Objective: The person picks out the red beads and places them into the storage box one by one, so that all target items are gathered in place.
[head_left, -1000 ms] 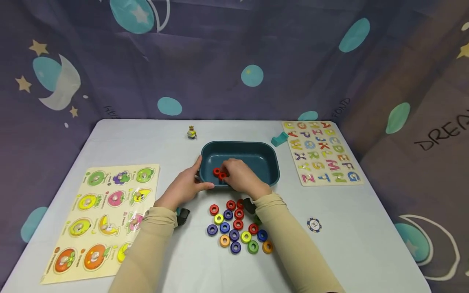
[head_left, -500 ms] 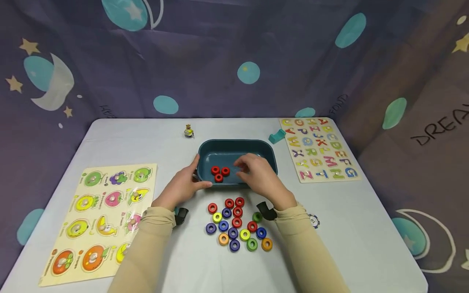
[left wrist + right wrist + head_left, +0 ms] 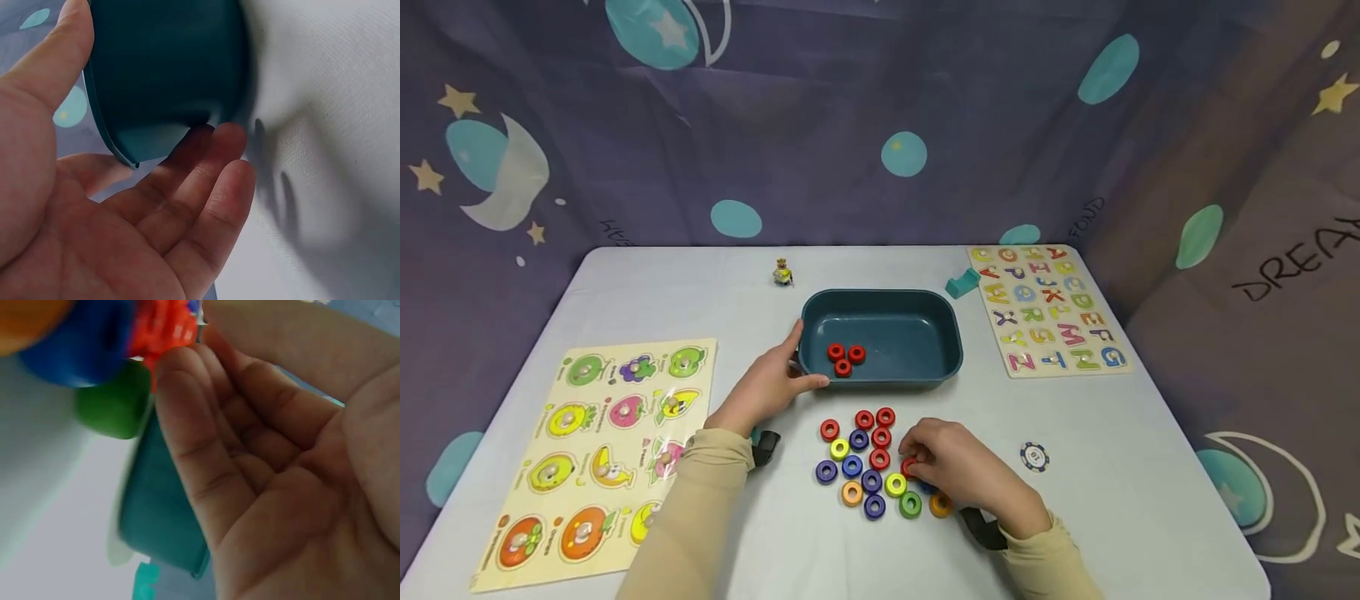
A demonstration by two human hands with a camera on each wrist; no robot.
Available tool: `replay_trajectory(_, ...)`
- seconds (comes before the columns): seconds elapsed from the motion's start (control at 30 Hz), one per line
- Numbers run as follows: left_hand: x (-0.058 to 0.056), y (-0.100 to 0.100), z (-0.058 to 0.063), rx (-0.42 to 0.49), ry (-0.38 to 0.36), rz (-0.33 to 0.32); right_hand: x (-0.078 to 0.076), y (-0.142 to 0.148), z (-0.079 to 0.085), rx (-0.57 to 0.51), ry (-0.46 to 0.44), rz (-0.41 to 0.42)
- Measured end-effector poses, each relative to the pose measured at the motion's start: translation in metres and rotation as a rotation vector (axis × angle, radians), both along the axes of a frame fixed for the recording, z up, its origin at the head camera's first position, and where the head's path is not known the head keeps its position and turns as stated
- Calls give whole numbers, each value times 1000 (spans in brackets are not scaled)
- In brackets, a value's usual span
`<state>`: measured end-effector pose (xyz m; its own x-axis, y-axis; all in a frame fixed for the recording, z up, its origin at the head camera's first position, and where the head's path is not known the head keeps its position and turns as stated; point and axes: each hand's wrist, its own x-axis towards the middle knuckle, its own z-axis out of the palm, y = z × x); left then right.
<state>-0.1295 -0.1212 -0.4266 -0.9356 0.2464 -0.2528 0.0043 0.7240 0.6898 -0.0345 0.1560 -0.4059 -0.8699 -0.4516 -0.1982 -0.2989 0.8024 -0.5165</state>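
A dark teal tray [image 3: 917, 342] holds three red rings [image 3: 842, 367] near its front left corner. My left hand [image 3: 766, 386] grips the tray's left end, with the thumb along the rim. In the left wrist view its other fingers bend against the outer wall and underside. My right hand [image 3: 958, 462] is low at the right side of the loose rings, its fingertips at a red ring [image 3: 908, 467]. The right wrist view is blurred there, so whether thumb and fingers pinch that ring is unclear. Blue and orange rings [image 3: 940, 504] are partly covered by this hand.
Several coloured rings [image 3: 872, 481] lie in front of the tray. A fruit puzzle board [image 3: 583, 467] is at left and a letter puzzle board [image 3: 1051, 317] at back right. Nearby are a teal block [image 3: 962, 283], a small figure [image 3: 782, 272] and a poker chip [image 3: 1034, 457].
My right hand has let go of a third red ring in the tray, then moved back toward me to the loose rings. The left hand has stayed on the tray.
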Motion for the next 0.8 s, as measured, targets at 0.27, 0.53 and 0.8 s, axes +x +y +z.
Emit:
replay_trajectory(0.27, 0, 1, -1, 8, 7, 23, 5, 0, -7, 81, -16, 7)
replay_trajectory(0.53, 4, 5, -1, -29, 56, 0, 14, -5, -13, 122, 17, -28)
replay_trajectory(0.8, 7, 6, -3, -41, 68, 29, 6, 2, -2, 16, -15, -22)
